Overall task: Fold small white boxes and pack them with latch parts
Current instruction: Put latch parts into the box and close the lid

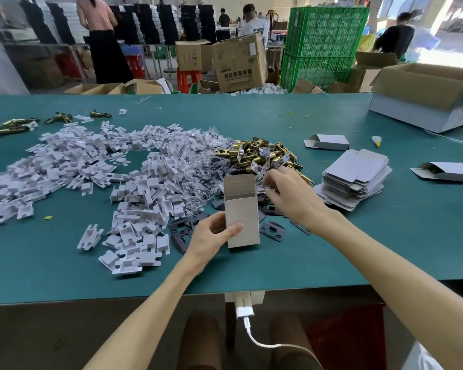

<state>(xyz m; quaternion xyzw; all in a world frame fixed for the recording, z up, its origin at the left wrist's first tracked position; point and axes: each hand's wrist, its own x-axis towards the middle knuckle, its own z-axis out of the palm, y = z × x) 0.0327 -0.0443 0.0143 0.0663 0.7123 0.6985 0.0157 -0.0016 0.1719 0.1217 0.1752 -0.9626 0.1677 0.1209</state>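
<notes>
Head view | gripping box [242,209] upright in left hand [214,236], mouth up | pinching part [262,179], possibly bagged, in right hand [284,194] beside mouth

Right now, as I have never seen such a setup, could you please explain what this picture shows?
There is no machine: a person works with bare hands, and the single picture comes from a camera on their head, looking down. The left hand grips a small box, upright with its top open, on or just over the green table. The right hand reaches to the box's mouth; whether it pinches anything is unclear. Around lie white inserts, brass latches, dark plates and a stack of flat boxes.
</notes>
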